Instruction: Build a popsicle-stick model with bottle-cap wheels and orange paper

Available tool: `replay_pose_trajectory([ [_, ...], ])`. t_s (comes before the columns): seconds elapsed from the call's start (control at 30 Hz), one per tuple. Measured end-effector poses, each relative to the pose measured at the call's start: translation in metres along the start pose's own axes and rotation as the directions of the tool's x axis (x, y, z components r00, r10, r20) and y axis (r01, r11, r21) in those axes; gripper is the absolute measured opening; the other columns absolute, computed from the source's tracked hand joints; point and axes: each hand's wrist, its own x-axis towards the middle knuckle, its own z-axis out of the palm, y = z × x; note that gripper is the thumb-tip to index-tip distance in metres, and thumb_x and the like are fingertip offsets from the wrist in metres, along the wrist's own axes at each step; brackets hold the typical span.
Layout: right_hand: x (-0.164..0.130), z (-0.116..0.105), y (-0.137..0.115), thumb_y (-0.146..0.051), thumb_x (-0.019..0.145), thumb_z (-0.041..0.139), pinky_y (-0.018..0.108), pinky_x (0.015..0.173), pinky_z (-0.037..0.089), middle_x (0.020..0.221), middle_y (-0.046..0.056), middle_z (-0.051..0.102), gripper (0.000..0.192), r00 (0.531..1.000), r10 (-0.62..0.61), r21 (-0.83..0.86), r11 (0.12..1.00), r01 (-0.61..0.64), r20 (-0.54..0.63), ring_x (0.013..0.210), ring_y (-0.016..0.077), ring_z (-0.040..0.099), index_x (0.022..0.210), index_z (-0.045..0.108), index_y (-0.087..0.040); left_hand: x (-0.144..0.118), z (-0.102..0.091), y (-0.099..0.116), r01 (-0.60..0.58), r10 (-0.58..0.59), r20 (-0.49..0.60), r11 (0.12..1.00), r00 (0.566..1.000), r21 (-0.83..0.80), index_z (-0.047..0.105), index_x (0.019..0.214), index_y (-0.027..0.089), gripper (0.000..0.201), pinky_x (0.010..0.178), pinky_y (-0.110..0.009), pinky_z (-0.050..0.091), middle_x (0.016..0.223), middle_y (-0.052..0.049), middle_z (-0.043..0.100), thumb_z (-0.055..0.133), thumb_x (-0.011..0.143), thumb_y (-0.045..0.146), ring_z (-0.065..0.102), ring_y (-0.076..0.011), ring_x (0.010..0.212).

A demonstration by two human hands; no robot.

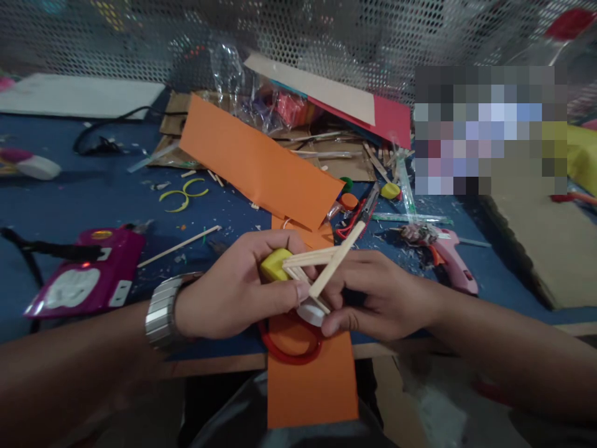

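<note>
"Orange card strip (pixel 321 404) is running under both hands and hanging past the near edge of the blue table (pixel 125 199), so I'm placing everything by it. What are you reading from the hands?"

"From my remote seat I'm seeing the left hand (pixel 242 286) grasping the stick frame (pixel 336 260) and a yellow piece (pixel 276 264) together, its thumb pressing near a joint. The right hand (pixel 375 292) is pinching the frame's lower end (some of its fingertips are hiding from my camera)."

"And where is the frame sitting?"

"It's hovering directly above the strip, between the two hands, its flat wooden sticks meeting at sharp angles. A white disc (pixel 311 313) is showing just under them (I'm failing to tell whether it's fixed on). A red ring (pixel 291 359) is showing against the strip, just below the disc."

"What are you catching to either side?"

"Left of the strip, a purple device (pixel 88 274) is glowing with a small red light, and a loose stick (pixel 180 247) is lying between the two. Right of the strip, a pink glue gun (pixel 454 264) is resting on its side, and a thick cardboard piece (pixel 536 230) is lying farther right."

"Beyond it?"

"A larger orange sheet (pixel 261 162) is slanting across the strip's far end. An orange cap (pixel 349 201) is sitting just right of that end, a yellow cap (pixel 390 190) farther right."
</note>
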Motion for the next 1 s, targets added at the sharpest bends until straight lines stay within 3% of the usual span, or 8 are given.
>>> replay_pose_trajectory([
  [0.2, -0.0004, 0.0012, 0.0024, -0.039, 0.097, 0.084, 0.02, 0.069, 0.049, 0.086, -0.001, 0.068, 0.032, 0.996, 0.001, 0.02, 1.0, 0.001, -0.092, 0.073, 0.0102, 0.059, 0.098, 0.058, -0.021, 0.0034, 0.0025, 0.0049, -0.039, 0.046, 0.042, 0.988, 0.998, -0.151, 0.067, 0.091, 0.015, 0.013, 0.061, -0.017, 0.049, 0.083, 0.0, 0.071, 0.079, 0.091, 0.02, 0.057, -0.0081, 0.066],
  [0.43, 0.0012, 0.0018, 0.0043, -0.036, 0.098, 0.082, 0.022, 0.078, 0.055, 0.09, 0.003, 0.074, 0.025, 0.995, -0.073, -0.024, 0.997, 0.072, -0.066, 0.082, 0.0126, 0.07, 0.096, 0.064, -0.019, 0.0015, -0.0001, 0.0029, -0.008, 0.008, 0.006, 0.999, 1.0, -0.031, 0.065, 0.09, 0.017, 0.022, 0.057, -0.019, 0.045, 0.075, 0.002, 0.063, 0.082, 0.09, 0.031, 0.053, -0.0099, 0.063],
  [0.8, -0.0002, 0.0043, 0.0065, -0.033, 0.098, 0.083, 0.02, 0.073, 0.049, 0.083, 0.001, 0.066, 0.031, 0.998, -0.068, 0.026, 0.997, 0.068, 0.013, 0.079, 0.0116, 0.061, 0.082, 0.059, -0.02, 0.0031, -0.0037, 0.005, 0.056, -0.059, 0.084, 0.998, 0.995, 0.04, 0.061, 0.087, 0.017, 0.023, 0.054, -0.017, 0.042, 0.073, 0.004, 0.06, 0.084, 0.084, 0.022, 0.049, -0.0085, 0.061],
  [0.9, -0.0011, 0.0045, 0.0057, -0.037, 0.097, 0.083, 0.019, 0.07, 0.047, 0.079, -0.002, 0.063, 0.035, 0.999, -0.045, 0.006, 0.999, 0.045, -0.026, 0.074, 0.0104, 0.059, 0.08, 0.056, -0.021, 0.0032, -0.0047, 0.0052, 0.09, -0.091, 0.058, 0.996, 0.994, 0.019, 0.063, 0.088, 0.017, 0.026, 0.057, -0.019, 0.046, 0.075, 0.002, 0.064, 0.087, 0.08, 0.023, 0.055, -0.0106, 0.063],
  [1.0, -0.0009, 0.004, 0.0051, -0.042, 0.091, 0.088, 0.019, 0.067, 0.047, 0.079, -0.004, 0.064, 0.038, 0.994, -0.018, -0.038, 0.999, 0.014, -0.104, 0.07, 0.0094, 0.057, 0.087, 0.057, -0.022, 0.0029, -0.0046, 0.0049, 0.084, -0.083, 0.044, 0.996, 0.996, -0.022, 0.066, 0.093, 0.017, 0.023, 0.059, -0.019, 0.05, 0.078, 0.0, 0.068, 0.085, 0.085, 0.026, 0.059, -0.0115, 0.066],
])
